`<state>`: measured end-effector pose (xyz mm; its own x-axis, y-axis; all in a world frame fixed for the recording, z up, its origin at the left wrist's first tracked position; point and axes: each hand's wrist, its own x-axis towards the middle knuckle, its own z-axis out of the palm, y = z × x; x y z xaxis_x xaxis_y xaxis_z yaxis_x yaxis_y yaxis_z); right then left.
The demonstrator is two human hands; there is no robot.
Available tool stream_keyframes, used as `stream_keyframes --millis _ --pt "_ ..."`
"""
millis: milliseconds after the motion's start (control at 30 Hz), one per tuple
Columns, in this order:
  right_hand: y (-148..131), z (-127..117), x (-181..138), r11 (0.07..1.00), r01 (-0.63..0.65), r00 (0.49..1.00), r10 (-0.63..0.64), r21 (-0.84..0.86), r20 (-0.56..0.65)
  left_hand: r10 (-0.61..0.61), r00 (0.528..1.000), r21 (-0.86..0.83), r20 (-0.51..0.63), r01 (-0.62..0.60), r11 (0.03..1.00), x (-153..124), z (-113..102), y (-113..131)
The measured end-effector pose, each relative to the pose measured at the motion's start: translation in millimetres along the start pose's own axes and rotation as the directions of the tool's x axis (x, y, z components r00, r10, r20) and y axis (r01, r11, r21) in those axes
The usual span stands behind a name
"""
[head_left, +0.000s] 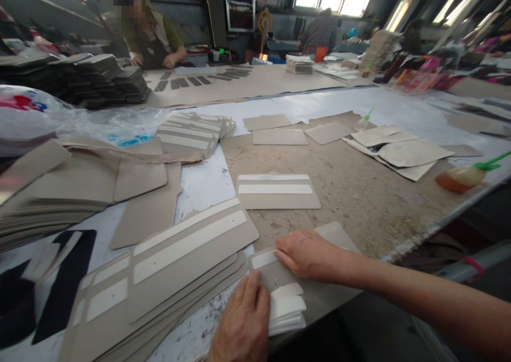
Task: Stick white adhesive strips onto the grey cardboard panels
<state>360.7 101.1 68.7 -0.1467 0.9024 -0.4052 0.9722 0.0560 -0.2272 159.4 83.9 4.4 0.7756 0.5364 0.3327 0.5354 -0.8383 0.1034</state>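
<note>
My right hand (309,255) lies flat on a grey cardboard panel (335,233) at the table's near edge, its fingertips pressing a white strip (263,259) onto it. My left hand (243,322) rests palm down beside a small stack of white strips (288,311), touching the panel's lower left part. Left of my hands lies a fanned pile of grey panels with white strips (175,266). One finished panel with two white strips (277,190) sits alone further back.
A glue bottle with a green tip (465,175) lies at the right edge. Blank grey pieces (279,136) and pale sheets (403,151) lie beyond. Cardboard stacks (59,191) and a plastic bag (59,120) fill the left. A seated person (154,34) works at the far side.
</note>
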Motion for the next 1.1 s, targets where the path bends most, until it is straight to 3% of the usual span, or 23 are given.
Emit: stream_keyframes --millis 333,533,1100 --pt "-3 3 1 1.0 -0.003 0.999 0.002 -0.031 -0.035 0.051 0.998 0.006 0.03 -0.051 0.999 1 1 -5" --pt "-7 2 0 0.999 -0.026 0.999 0.025 -0.044 -0.027 0.158 0.987 0.041 0.027 -0.159 0.986 2 2 -14" --pt "-11 6 0 0.995 -0.054 0.998 0.052 -0.088 -0.032 0.152 0.987 0.018 0.055 -0.154 0.988 7 2 -13"
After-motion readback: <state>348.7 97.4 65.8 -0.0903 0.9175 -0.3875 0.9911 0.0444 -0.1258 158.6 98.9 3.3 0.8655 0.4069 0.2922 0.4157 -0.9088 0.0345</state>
